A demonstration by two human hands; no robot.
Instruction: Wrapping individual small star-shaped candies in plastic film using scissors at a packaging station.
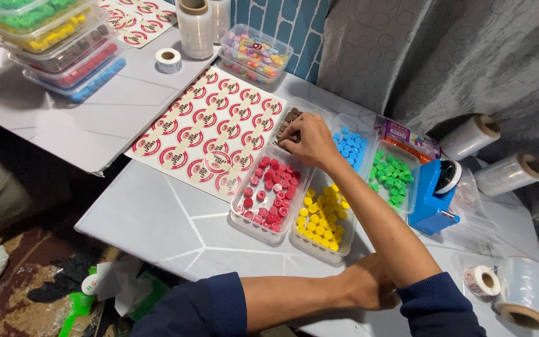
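The right hand (310,142) reaches into the tray of brown pieces (289,125), fingers pinched on a few there, just beyond the red tray (269,190) and yellow tray (322,218); the left hand (369,288) rests on the table (176,218) under the right forearm, grip unclear.

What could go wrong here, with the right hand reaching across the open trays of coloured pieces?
The right hand picks in the clear plastic tray of brown round pieces, its forearm passing low over the tray of red pieces and the tray of yellow pieces; a dip might scatter or mix colours. The yellow tray sits near the white table's front edge and could be nudged off. The left hand rests near that tray.
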